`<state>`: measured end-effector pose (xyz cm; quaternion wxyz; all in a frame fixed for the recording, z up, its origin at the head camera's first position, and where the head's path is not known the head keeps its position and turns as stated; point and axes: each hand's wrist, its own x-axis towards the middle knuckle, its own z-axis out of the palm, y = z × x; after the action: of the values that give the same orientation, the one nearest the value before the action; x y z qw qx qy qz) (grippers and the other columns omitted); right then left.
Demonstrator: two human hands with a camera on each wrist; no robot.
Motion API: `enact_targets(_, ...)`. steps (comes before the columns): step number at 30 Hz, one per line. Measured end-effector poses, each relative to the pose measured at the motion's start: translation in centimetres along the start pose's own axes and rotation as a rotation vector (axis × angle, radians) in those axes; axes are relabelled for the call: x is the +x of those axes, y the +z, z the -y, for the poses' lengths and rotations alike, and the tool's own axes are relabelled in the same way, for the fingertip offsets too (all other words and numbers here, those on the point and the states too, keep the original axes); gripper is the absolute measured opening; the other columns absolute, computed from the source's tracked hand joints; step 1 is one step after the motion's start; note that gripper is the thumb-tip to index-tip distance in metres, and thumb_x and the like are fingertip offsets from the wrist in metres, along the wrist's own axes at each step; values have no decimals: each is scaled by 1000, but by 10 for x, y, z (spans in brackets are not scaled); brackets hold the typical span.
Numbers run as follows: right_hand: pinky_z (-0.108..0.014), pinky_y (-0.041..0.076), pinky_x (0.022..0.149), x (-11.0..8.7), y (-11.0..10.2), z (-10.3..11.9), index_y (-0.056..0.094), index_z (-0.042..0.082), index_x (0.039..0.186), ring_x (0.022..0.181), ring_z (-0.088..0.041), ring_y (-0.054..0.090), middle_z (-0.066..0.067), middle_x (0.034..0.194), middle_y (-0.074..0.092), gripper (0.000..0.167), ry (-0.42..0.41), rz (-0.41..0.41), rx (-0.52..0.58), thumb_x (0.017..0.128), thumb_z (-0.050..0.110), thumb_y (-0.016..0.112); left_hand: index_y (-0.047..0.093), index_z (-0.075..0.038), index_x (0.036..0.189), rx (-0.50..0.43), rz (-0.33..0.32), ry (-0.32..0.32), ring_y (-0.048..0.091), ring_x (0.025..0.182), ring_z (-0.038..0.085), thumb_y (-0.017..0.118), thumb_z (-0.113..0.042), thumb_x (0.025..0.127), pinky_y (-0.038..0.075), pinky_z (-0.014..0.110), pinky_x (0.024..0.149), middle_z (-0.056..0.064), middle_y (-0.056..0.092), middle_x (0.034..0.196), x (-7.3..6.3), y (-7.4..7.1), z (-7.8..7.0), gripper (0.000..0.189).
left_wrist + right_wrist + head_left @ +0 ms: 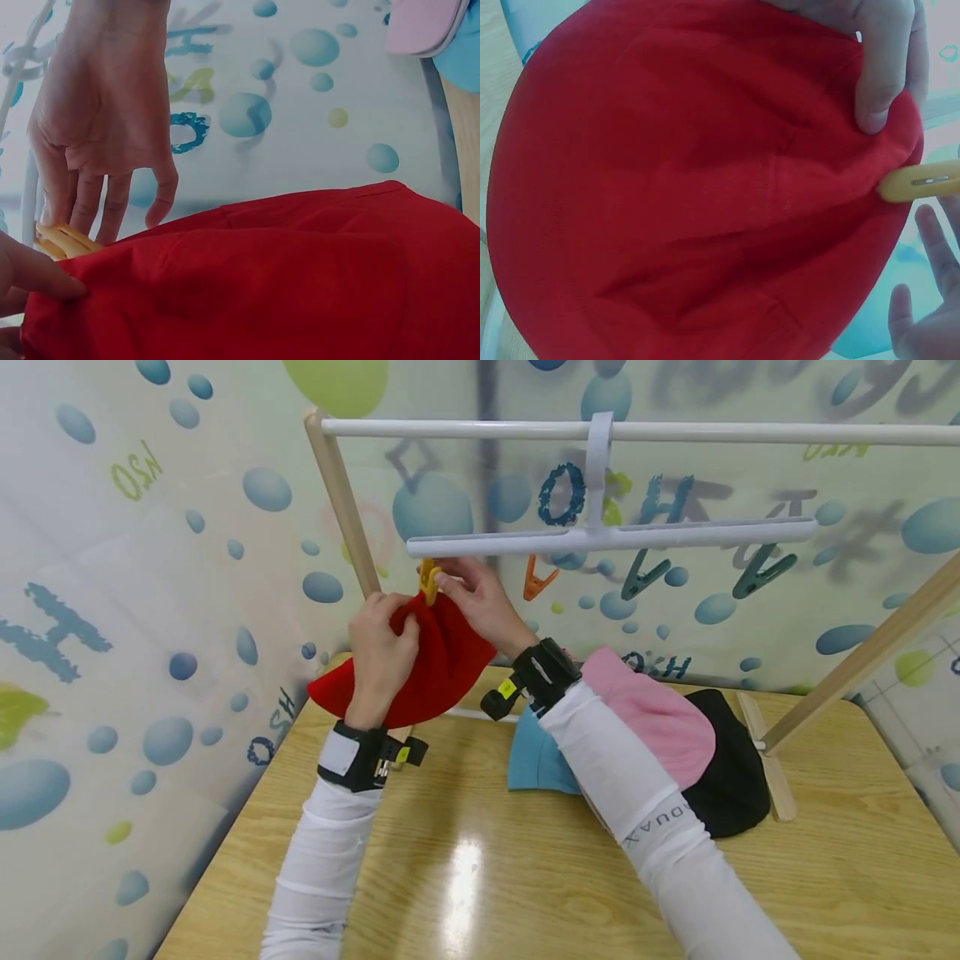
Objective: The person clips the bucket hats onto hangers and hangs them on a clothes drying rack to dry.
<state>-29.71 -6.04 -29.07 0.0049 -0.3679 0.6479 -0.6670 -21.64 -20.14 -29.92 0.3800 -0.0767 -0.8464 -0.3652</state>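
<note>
While the left hand (384,647) pinches the red hat (442,668) under the hanger (510,541) | right hand (483,602) pinches the yellow clip (428,582) at its gathered top | step: clipping, I'd judge | next calls for a sure bite

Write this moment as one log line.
left hand: grips red hat; right hand: pinches yellow clip; yellow clip: on red hat; hanger: on rail

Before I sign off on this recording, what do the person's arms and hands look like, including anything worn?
The left hand and right hand are bare. The left sleeve and right sleeve are white, the right one with dark lettering. Black straps circle both wrists, each carrying a small black camera with a yellow label.
</note>
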Motion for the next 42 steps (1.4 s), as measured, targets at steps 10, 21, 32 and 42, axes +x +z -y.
enact_targets(10,-33,41,98,-4,2,-5,44,0,142,121,-21,48,-14,135,52,42,-23,21,-49,100,3,48,68,9,101,6,1,-23,58,91,34,60,0,91,51,46,83,22,63,99,-2,-2,6,16)
enact_targets(21,-38,46,94,-42,-16,-36,53,-3,128,115,-30,53,-17,126,57,30,127,4,-173,99,3,50,67,9,100,9,14,-59,56,92,37,58,2,91,49,47,83,23,62,98,-13,3,21,14)
enact_targets(32,-49,45,91,-91,-50,-51,61,-5,115,105,-35,57,-23,114,61,21,231,14,-175,99,3,50,66,10,103,28,21,-73,56,94,39,58,5,90,48,49,84,25,62,100,-20,10,29,16)
enact_targets(42,-33,46,81,-108,-64,-52,63,-5,113,95,-27,57,-15,104,64,21,259,11,-194,99,5,51,65,10,103,35,11,-91,56,95,39,58,4,91,48,49,86,25,61,102,-30,14,36,15)
